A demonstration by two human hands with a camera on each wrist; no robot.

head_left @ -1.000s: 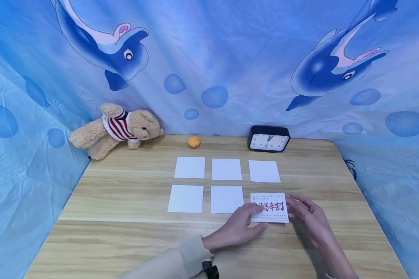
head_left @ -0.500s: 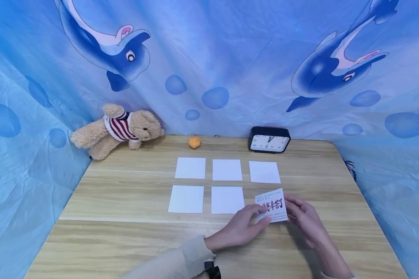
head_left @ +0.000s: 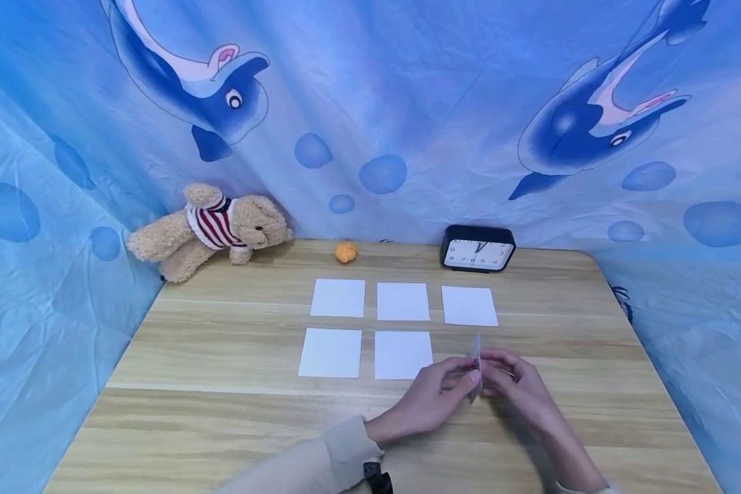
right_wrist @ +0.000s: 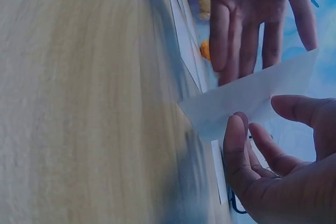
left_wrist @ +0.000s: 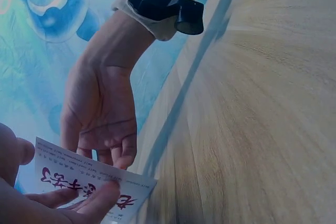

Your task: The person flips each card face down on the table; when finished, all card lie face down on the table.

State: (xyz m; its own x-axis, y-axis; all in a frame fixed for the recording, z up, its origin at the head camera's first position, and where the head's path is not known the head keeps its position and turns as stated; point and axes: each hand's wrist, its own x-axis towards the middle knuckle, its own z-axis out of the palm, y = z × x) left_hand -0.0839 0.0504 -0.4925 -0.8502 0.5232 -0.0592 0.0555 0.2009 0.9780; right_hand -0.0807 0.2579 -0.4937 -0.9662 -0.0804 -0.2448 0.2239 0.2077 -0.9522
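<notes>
A printed card (head_left: pixel 477 348) stands nearly edge-on to the head view, held between my two hands. My left hand (head_left: pixel 431 399) holds it from the left, fingers against the face with red characters (left_wrist: pixel 58 170). From the other side my right hand (head_left: pixel 527 392) holds it, thumb and fingertips at the blank white back (right_wrist: pixel 247 97). Where each fingertip meets the card is partly hidden. Several blank white cards lie flat on the table to the left and behind, among them a front one (head_left: pixel 403 355) close to my left hand and a back one (head_left: pixel 469 306).
The wooden table (head_left: pixel 222 425) has a teddy bear (head_left: pixel 216 226) lying at its back left. An orange ball (head_left: pixel 346 252) and a black clock (head_left: pixel 478 248) stand along the back edge. A blue dolphin-print curtain (head_left: pixel 377 89) hangs behind and at both sides.
The card was lying flat with its print up; it has been lifted and swung upright, its right edge moving leftward. My right hand has moved left, closer to my left hand.
</notes>
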